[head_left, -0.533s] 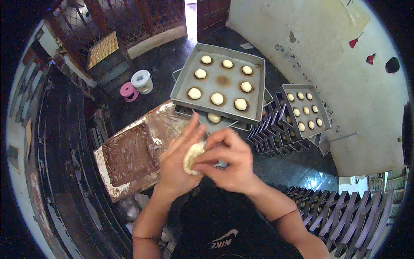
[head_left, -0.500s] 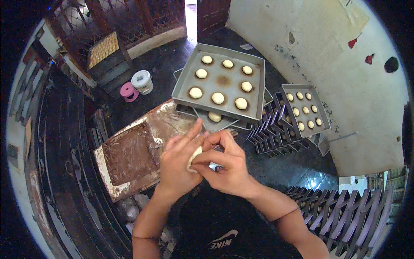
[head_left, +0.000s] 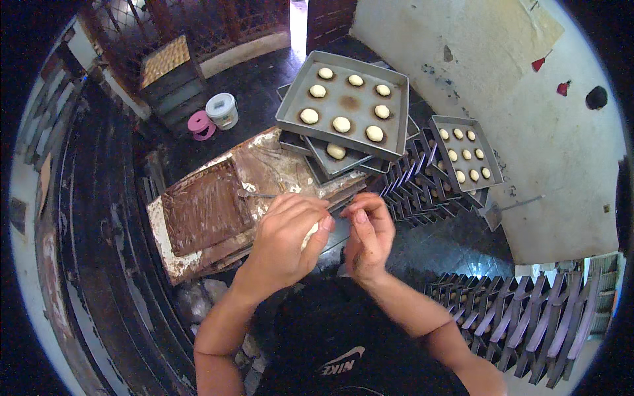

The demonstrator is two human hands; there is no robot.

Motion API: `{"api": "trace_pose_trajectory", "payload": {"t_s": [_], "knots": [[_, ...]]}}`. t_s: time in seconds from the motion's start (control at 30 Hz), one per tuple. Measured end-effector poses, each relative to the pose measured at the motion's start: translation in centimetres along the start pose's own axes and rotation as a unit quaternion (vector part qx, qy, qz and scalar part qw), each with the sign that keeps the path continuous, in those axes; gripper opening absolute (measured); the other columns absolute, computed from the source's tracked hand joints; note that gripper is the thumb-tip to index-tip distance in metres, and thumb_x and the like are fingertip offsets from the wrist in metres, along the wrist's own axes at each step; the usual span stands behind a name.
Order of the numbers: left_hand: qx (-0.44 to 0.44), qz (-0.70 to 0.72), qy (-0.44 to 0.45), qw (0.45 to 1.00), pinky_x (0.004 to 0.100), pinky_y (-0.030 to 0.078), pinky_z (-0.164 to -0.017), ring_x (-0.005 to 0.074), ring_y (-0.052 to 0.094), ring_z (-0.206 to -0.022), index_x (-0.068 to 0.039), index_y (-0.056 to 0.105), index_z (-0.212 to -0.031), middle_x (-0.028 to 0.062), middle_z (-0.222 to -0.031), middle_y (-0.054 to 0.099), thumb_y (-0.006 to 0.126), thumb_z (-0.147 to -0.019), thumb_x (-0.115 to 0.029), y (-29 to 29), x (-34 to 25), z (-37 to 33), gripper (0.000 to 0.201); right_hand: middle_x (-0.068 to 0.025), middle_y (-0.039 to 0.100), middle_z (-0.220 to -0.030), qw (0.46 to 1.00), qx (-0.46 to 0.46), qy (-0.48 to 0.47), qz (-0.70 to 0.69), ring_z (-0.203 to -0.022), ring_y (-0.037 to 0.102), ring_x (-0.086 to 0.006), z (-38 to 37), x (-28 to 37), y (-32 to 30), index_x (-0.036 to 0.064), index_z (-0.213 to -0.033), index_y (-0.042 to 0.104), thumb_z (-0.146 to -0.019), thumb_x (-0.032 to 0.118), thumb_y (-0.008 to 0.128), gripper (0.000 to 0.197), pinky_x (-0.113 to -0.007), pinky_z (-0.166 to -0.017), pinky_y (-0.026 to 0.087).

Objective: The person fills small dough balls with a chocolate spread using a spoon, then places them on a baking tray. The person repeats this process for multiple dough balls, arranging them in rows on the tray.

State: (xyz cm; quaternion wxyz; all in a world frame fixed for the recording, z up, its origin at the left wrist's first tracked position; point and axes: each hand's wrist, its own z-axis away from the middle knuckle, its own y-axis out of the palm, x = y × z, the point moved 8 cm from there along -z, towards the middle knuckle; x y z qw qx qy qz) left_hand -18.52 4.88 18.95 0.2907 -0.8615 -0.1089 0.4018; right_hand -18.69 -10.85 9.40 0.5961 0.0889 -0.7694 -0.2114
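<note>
My left hand [head_left: 284,231] is closed round a small pale dough ball [head_left: 310,235], which shows only in part between thumb and fingers. Just to its right, my right hand [head_left: 370,234] is off the dough, with loosely curled fingers and nothing visible in them. Both hands are in front of my body, above the near edge of a worn, flour-dusted table [head_left: 274,165]. Beyond them a square metal baking tray [head_left: 350,102] carries several round dough balls [head_left: 341,125], set apart around a brown-stained middle.
Under the large tray are other stacked trays, one with a dough ball [head_left: 336,152]. A brown-smeared tray [head_left: 205,210] lies on the table's left. Racked trays [head_left: 528,323] stand at right, near a smaller dough-filled tray [head_left: 467,158]. A white bucket [head_left: 222,111] is at far left.
My right hand has drawn away from the dough and moved right, its pinch released. My left fingers have folded over the dough. The view has shifted slightly, so the trays appear higher.
</note>
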Motion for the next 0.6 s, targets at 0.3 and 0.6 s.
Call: {"api": "trace_pose_trajectory", "payload": {"t_s": [0.3, 0.6], "knots": [[0.026, -0.035, 0.032, 0.999, 0.0589, 0.010, -0.123, 0.0467, 0.028, -0.152, -0.010, 0.072, -0.133, 0.0253, -0.159, 0.042, 0.061, -0.097, -0.047, 8.5, -5.9, -7.1, 0.052, -0.0150, 0.055, -0.141, 0.971, 0.139, 0.090, -0.174, -0.123, 0.058, -0.0195, -1.2, 3.9, -3.0, -0.0034, -0.145, 0.044, -0.107, 0.052, 0.049, 0.068, -0.035, -0.105, 0.046], [-0.019, 0.241, 0.057, 0.969, 0.0426, 0.037, -0.114, 0.0355, 0.036, -0.149, 0.001, 0.064, -0.135, 0.0271, -0.153, 0.043, 0.078, -0.086, -0.023, 21.9, -7.8, -14.6, 0.056, -0.0286, 0.049, -0.147, 0.973, -0.005, -0.229, -0.027, -0.142, 0.045, -0.0480, -8.8, 14.8, -17.6, -0.0067, -0.135, 0.050, -0.111, 0.026, 0.042, 0.041, -0.056, -0.115, 0.042]]}}
